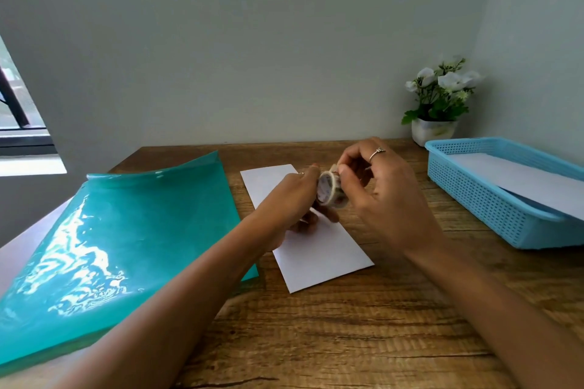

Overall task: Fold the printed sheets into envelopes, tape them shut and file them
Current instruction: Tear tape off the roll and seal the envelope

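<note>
While both hands are working above it, the folded white sheet [319,249] is lying flat on the wooden worktop [347,335], long side running away from the person, its middle partly covered by the hands. A small roll of patterned tape [329,190] is being held just above the sheet. The left hand [292,196] is gripping the roll from the left, fingers curled around it. The right hand [384,196] is pinching at the roll's upper edge with thumb and forefinger; whether a free tape end is between them cannot be told. A ring [377,153] is sitting on one finger of the right hand.

Left of the sheet, a glossy teal folder [120,249] is lying on the worktop, its far edge curling upward and its near right corner just beside the sheet. The left forearm is crossing over the folder's near right corner.

Right of the sheet and well apart from it, a light blue perforated tray [474,196] is sitting on the worktop with white paper [518,180] lying inside, one end sticking out over the rim. Behind the tray, a small white pot of white flowers [437,101] is standing in the far corner against the wall.
</note>
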The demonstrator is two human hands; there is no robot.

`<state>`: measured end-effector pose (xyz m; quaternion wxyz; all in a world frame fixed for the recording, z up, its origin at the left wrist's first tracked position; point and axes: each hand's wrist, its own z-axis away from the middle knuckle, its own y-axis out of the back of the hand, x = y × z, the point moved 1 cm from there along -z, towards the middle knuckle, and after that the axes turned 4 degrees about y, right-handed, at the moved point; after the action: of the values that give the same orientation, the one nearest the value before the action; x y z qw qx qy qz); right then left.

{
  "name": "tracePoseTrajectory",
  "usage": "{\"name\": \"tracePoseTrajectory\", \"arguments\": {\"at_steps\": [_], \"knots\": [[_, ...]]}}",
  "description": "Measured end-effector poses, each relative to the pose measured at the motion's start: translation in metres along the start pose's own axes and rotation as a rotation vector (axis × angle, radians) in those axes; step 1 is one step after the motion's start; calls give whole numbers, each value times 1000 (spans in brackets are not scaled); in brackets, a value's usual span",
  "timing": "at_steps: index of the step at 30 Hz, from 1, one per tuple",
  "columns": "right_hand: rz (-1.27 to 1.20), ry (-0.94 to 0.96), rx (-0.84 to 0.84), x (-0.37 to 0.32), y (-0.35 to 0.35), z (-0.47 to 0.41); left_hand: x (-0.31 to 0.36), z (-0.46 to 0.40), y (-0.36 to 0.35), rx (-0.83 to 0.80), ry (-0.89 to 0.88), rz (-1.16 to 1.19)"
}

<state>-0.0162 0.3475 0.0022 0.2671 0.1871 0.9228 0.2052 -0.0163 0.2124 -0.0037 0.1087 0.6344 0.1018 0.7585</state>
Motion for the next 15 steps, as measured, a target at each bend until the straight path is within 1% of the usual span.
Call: {"name": "tracePoseTrajectory", "arguments": {"at_steps": [4, 8, 10, 11, 13, 15], "knots": [[-1, -90, 24, 5, 5, -3, 8, -2, 4, 11, -163, 66], [-1, -125, 32, 7, 6, -4, 9, -3, 12, -94, -271, 79], [12, -133, 11, 7, 6, -3, 7, -3, 11, -103, -317, 7], [16, -136, -5, 7, 6, -3, 5, -5, 10, -77, -346, -58], [21, -139, -30, 7, 6, -3, 1, -8, 9, 20, -428, -255], [24, -126, -43, 5, 6, -3, -2, -10, 9, 99, -479, -362]]}}
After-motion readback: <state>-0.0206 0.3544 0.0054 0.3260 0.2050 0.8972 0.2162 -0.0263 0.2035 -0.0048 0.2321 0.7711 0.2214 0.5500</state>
